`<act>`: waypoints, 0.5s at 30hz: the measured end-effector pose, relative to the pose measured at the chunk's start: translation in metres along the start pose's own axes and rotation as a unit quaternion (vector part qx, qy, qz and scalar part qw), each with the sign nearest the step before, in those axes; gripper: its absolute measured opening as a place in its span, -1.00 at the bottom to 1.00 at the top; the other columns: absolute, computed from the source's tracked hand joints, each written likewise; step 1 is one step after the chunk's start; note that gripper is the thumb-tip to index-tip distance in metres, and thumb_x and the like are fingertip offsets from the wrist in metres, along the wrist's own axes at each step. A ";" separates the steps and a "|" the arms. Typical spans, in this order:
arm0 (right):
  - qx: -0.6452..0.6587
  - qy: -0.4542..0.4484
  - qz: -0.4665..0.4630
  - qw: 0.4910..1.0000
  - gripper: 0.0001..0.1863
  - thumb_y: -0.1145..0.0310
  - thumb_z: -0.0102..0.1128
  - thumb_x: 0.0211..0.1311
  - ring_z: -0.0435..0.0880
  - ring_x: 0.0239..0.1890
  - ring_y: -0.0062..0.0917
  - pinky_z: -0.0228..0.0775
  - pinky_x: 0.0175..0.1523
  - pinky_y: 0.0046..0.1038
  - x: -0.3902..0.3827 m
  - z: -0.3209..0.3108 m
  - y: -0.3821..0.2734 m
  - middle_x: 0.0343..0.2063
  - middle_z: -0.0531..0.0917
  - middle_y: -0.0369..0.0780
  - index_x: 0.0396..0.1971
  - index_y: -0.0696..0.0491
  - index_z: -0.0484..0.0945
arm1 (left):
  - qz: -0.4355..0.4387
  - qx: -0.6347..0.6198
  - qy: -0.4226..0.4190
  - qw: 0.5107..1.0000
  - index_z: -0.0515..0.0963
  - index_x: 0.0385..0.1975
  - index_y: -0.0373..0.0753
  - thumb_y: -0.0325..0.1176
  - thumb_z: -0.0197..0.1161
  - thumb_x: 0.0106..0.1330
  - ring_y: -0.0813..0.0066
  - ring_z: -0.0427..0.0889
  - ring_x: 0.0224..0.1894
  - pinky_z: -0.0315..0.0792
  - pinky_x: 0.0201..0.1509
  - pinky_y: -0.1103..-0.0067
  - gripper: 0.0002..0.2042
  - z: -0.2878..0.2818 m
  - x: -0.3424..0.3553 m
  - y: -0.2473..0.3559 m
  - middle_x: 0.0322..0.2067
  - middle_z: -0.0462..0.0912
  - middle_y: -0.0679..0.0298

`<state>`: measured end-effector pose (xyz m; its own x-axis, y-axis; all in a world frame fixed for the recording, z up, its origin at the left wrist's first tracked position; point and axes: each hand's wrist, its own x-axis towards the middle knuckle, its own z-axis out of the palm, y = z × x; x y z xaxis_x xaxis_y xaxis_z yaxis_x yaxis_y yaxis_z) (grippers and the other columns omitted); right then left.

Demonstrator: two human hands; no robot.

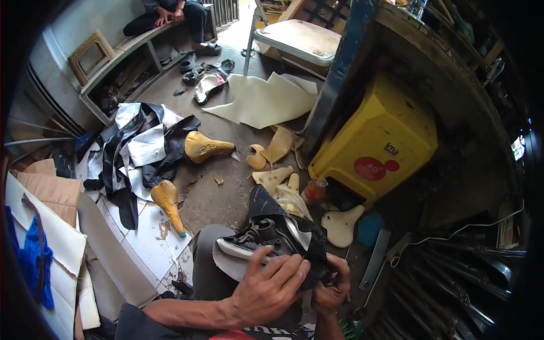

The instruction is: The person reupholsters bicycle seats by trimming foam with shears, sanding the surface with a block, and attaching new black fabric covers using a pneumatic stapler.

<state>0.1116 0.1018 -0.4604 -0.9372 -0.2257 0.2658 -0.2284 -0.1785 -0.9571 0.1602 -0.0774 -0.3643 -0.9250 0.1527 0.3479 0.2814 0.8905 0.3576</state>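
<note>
A bicycle saddle [260, 232] rests underside up over my knee, with a dark plastic base, a pale strip along its edge and black cover material [255, 201] around it. My left hand [272, 286] lies over its near side, fingers bent and gripping it near the edge. My right hand [331, 286] pinches the black material at the saddle's right end, its fingertips partly hidden. Beyond the saddle lie pale scraps of padding [272, 178], and a cream saddle pad [340, 224] is to the right.
Yellow saddle forms [204, 148] lie among black offcuts [127, 187] and a foam sheet [266, 99]. Right are a yellow plastic box [374, 136], a metal ruler [374, 266] and dark metal parts [453, 283]. At the back are a folding chair [294, 37] and a seated person [192, 22].
</note>
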 end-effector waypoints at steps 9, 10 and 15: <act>0.252 -0.033 0.224 0.941 -0.25 0.72 0.27 0.15 0.54 0.31 -0.27 0.41 0.38 -0.29 -0.014 -0.029 0.000 0.29 0.47 0.03 0.39 0.21 0.25 | 0.130 0.024 -0.041 0.990 0.64 0.02 -0.30 -0.33 0.32 0.21 0.36 0.61 -0.06 0.44 0.08 0.37 -0.63 0.041 -0.005 -0.019 -0.07 0.63 0.22; 0.295 -0.008 0.246 0.923 -0.26 0.63 0.27 0.20 0.58 0.26 -0.31 0.41 0.37 -0.33 -0.011 -0.029 -0.001 0.23 0.53 0.00 0.40 0.20 0.22 | 0.133 0.036 -0.037 0.990 0.65 0.01 -0.30 -0.33 0.33 0.21 0.37 0.60 -0.06 0.44 0.07 0.37 -0.64 0.041 -0.006 -0.019 -0.08 0.63 0.22; 0.239 0.025 0.364 0.900 -0.26 0.61 0.25 0.21 0.63 0.16 -0.46 0.47 0.25 -0.46 0.008 -0.022 -0.009 0.16 0.59 -0.05 0.41 0.19 0.20 | 0.119 0.060 -0.040 0.990 0.67 -0.03 -0.26 -0.32 0.36 0.19 0.38 0.59 -0.07 0.42 0.04 0.39 -0.65 0.044 -0.009 -0.020 -0.13 0.64 0.28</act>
<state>0.1006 0.1227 -0.4520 -0.8059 -0.4086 -0.4284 0.5793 -0.3956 -0.7126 0.1519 -0.0782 -0.4128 -0.8550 0.3936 0.3377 0.4659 0.8690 0.1666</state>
